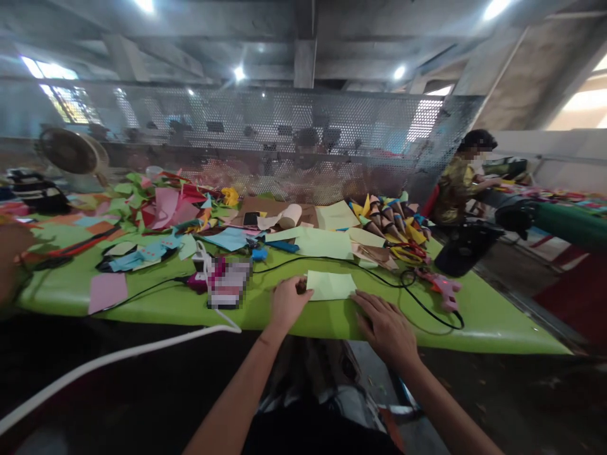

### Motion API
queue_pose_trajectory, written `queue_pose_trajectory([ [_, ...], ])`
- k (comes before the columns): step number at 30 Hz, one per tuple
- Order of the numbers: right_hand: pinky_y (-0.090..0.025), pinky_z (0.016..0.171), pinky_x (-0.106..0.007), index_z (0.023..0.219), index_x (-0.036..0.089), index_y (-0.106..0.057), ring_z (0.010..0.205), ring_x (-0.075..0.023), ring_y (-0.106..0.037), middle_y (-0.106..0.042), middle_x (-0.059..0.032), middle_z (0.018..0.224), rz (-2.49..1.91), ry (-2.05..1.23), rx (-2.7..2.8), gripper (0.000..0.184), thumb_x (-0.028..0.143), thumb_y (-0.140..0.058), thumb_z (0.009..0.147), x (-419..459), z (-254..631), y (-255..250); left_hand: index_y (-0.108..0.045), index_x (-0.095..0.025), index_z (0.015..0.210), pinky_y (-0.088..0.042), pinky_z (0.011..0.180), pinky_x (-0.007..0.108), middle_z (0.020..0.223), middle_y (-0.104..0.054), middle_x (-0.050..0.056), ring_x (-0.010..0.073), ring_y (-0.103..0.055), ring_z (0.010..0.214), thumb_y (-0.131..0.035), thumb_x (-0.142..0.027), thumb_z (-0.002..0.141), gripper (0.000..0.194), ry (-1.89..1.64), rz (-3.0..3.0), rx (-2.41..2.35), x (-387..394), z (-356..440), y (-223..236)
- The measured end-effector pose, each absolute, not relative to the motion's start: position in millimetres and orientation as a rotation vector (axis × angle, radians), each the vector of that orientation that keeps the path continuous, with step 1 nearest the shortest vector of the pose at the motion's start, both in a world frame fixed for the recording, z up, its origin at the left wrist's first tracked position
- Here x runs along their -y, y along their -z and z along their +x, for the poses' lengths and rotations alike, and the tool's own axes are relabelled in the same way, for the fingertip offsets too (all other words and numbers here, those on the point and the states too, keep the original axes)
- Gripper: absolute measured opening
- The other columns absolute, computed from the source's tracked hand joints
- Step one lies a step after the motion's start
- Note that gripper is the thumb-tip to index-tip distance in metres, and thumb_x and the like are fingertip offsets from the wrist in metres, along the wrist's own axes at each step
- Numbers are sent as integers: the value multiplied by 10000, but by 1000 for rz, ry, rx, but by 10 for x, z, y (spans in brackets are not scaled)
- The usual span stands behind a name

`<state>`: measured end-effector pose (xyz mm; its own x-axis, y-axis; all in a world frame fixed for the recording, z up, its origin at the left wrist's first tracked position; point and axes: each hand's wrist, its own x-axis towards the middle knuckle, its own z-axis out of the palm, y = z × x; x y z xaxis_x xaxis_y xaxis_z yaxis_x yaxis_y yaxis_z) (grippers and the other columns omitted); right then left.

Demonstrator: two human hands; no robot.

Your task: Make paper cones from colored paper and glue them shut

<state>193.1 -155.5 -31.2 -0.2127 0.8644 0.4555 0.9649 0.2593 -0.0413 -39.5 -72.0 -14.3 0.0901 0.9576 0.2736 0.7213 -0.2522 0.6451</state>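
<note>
Two bare hands at work on one small piece of pale green paper (331,285), which lies near the front edge of the green-covered surface (322,321), between the hands. Left hand (288,303): fingers curled in, thumb at the paper's lower left corner; appears to pinch that edge, though the fingertips are partly hidden. Right hand (391,325): fingers extended and nearly flat, tips touching the lower right corner, nothing gripped. Faint creases show across the paper; cannot tell whether it is one layer or folded double. Step in hand, as judged: steadying and flattening the piece, possibly around a fold. Next move, as judged, calls for light, even pressure with the edges kept aligned, since thin paper would skew or wrinkle if one side were pulled. Surroundings: larger pale green sheet (325,243) just beyond the piece; pink glue gun (442,289) to the right, its black cord (436,318) looping near the front edge; phone (230,284), blurred, left of the left hand; cluster of brown paper cones (386,218) farther back at right; paper roll (290,216) at the rear.
</note>
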Motion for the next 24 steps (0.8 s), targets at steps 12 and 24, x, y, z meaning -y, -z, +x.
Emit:
queue_pose_trajectory([
  [12, -561, 738, -385, 1513, 295, -243, 894, -222, -678, -444, -142, 1493, -1480, -181, 1690, 756, 278, -583, 837, 1452, 2015, 298, -676, -204, 798, -496, 841, 348, 912, -686, 37, 222, -616, 936, -704, -91, 774, 119, -1166, 2256, -1479, 854, -316, 208],
  [24, -468, 938, -420, 805, 225, -666, 1065, -256, -613, -651, -92, 1110, -1196, -332, 1587, 39, 208, -631, 801, 1175, 1901, 172, -701, -192, 1065, -535, 895, 341, 994, -629, 56, 215, -617, 988, -679, -11, 745, 367, -1322, 2207, -1351, 1018, -461, 287],
])
